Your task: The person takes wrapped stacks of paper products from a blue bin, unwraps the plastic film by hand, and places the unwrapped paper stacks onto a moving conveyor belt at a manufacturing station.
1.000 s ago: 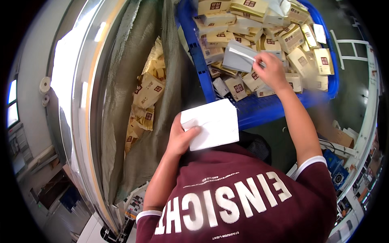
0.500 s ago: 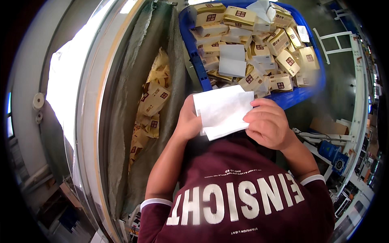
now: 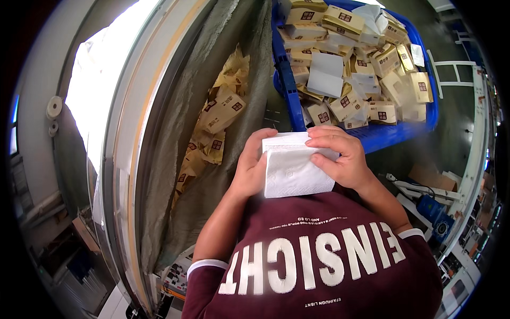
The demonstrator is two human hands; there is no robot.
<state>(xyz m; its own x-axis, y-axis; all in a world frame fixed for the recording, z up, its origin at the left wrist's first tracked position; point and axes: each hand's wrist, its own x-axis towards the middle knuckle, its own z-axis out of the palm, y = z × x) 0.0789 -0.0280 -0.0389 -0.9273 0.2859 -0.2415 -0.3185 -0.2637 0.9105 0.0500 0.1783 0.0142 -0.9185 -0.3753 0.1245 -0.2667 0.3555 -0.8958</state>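
White folded tissues (image 3: 298,178), apparently a layered stack, are clasped between the left hand (image 3: 252,169) and right hand (image 3: 344,158), near the maroon shirt (image 3: 319,223); the squarish face shows faint embossing, its upper edge slightly stepped.

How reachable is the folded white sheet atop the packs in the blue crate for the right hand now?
Probably yes, if freed: the right hand is holding the white tissue stack, but the folded white sheet lies uncovered on the beige packs inside the blue crate.
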